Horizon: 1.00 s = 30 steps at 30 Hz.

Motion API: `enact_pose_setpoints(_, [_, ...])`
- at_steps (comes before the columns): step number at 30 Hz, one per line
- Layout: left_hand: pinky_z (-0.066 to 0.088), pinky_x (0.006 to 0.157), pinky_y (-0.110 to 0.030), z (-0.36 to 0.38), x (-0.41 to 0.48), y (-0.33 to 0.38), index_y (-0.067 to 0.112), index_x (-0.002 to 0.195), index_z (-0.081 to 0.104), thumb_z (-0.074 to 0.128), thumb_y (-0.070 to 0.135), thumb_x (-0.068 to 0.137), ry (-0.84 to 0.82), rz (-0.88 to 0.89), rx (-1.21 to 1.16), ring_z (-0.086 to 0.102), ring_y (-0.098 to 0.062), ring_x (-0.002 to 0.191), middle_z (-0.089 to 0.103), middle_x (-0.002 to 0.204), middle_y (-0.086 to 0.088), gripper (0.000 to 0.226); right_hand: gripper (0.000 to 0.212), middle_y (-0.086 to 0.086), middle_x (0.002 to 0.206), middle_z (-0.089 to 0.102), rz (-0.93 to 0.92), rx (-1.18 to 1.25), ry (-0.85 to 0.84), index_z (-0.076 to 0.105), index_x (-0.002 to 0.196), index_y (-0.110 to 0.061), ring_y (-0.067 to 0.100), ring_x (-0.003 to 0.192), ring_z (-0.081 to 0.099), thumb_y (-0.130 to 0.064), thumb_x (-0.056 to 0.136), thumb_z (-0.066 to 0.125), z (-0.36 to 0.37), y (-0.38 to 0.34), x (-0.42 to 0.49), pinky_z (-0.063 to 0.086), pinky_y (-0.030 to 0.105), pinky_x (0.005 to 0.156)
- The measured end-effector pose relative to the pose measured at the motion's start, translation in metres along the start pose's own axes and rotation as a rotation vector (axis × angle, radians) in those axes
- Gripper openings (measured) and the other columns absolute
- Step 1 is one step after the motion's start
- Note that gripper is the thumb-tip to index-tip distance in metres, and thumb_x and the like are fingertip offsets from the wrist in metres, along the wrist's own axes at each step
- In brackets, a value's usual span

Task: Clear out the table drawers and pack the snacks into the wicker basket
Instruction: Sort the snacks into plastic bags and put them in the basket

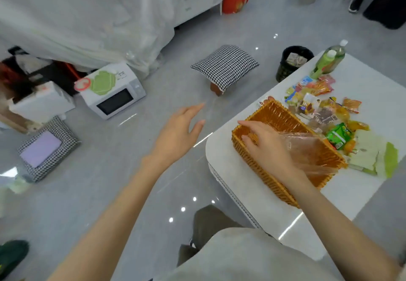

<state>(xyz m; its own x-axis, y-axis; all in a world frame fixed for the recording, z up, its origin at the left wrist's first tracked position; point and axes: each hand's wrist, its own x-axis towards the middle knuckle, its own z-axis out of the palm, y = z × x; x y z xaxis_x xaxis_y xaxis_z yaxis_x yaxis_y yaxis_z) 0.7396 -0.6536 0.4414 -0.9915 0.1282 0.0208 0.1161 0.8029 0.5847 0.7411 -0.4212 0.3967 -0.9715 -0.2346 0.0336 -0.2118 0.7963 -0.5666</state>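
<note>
Wicker basket (283,116) at table (228,171) corner; snacks (323,107) heaped just beyond it. Right hand (267,146) over basket, fingers loosely spread, clear plastic bag (307,149) beneath palm; whether it grips, we cannot tell. Left hand (178,135) spread, holding nothing. We suggest steadying basket with left.

The wicker basket (274,110) is woven from orange-brown cane, ribbed and rough to the eye, with a slight sheen. It is carried by a counter (241,184) finished in smooth, glossy white, in which streaks of light are reflected. The snack packets (318,96) are wrapped in shiny, crinkled plastic film, and a sheet of thin clear plastic (307,149) is seen over the basket's near end. The two bottles (329,61) are made of transparent green-tinted plastic. The floor (131,171) is laid in polished grey tile, mirror-glossy. The cushion (225,66) is covered in matt houndstooth cloth. The microwave (114,98) is cased in smooth white, with a dark glossy door.
</note>
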Motion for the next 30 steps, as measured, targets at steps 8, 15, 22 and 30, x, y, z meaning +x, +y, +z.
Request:
enact_pose_setpoints(8, [0.023,0.098,-0.009,-0.036,0.149,-0.066,0.017,0.142,0.045,0.051,0.026,0.098,-0.088,0.218,-0.008,0.045,-0.015,0.128,0.049,0.14,-0.002,0.045,0.04,-0.009,0.131,0.055,0.186,0.015,0.149,0.05,0.135,-0.031,0.009,0.119,0.048,-0.024,0.096,0.053,0.027,-0.026,0.12,0.037,0.021,0.093])
enact_pose_setpoints(15, [0.023,0.099,-0.01,-0.073,0.303,-0.103,0.02,0.142,0.044,0.051,0.026,0.098,-0.188,0.367,0.038,0.042,-0.012,0.13,0.046,0.143,0.003,0.046,0.042,-0.005,0.13,0.057,0.29,0.014,0.216,0.051,0.135,-0.03,0.014,0.116,0.052,-0.021,0.095,0.056,0.029,-0.032,0.259,0.037,0.021,0.095])
enact_pose_setpoints(22, [0.024,0.106,-0.017,-0.081,0.44,-0.102,0.017,0.142,0.044,0.051,0.024,0.098,-0.287,0.506,-0.002,0.043,-0.016,0.131,0.048,0.142,-0.003,0.046,0.038,-0.003,0.132,0.057,0.429,-0.017,0.321,0.054,0.133,-0.026,0.018,0.12,0.051,-0.019,0.095,0.054,0.0,-0.024,0.351,0.04,0.028,0.098])
enact_pose_setpoints(30, [0.025,0.108,-0.022,-0.034,0.581,-0.063,0.022,0.144,0.04,0.047,0.031,0.099,-0.523,0.8,0.013,0.039,-0.015,0.135,0.044,0.145,0.0,0.047,0.039,-0.006,0.132,0.055,0.709,-0.037,0.474,0.052,0.134,-0.028,0.016,0.116,0.052,-0.02,0.096,0.054,-0.008,0.013,0.409,0.044,0.025,0.088])
